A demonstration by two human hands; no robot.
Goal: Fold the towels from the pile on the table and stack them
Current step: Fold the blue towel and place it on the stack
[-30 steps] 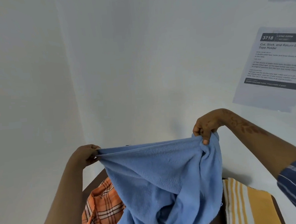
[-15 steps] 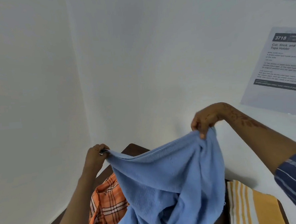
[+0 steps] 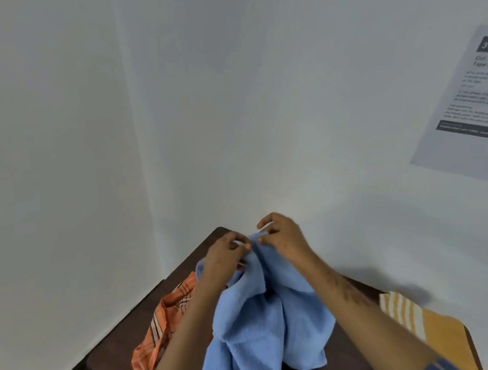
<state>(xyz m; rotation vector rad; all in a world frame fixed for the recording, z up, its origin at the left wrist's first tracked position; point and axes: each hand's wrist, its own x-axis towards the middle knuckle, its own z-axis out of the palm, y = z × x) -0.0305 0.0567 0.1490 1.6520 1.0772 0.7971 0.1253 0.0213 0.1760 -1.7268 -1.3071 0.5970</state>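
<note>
Much of your table (image 3: pixel 185 277) is covered or cut off: only its dark brown far corner and left edge show, and the near side runs out of the frame bottom. The printed sheet (image 3: pixel 472 99) on the wall to your right is cropped by the frame edge, and its small text is too blurred to read beyond a few large letters. Your right sleeve (image 3: pixel 445 368) barely enters at the bottom. No container is in view; the towels lie straight on the table. The blue towel (image 3: pixel 263 326) is plush and plain, gathered at its top where your hands meet above the far corner, and it hangs down in two soft lobes towards the near edge. Your left hand (image 3: pixel 227 254) pinches the towel's top edge with curled fingers; your right hand (image 3: pixel 280 234) pinches the same edge just beside it, its upper fingers slightly lifted. The orange plaid towel (image 3: pixel 162 324) lies crumpled by the left edge, partly hidden behind your left forearm and the blue towel. The yellow striped towel (image 3: pixel 416 317) lies flat by the right edge, partly hidden by your right forearm.
</note>
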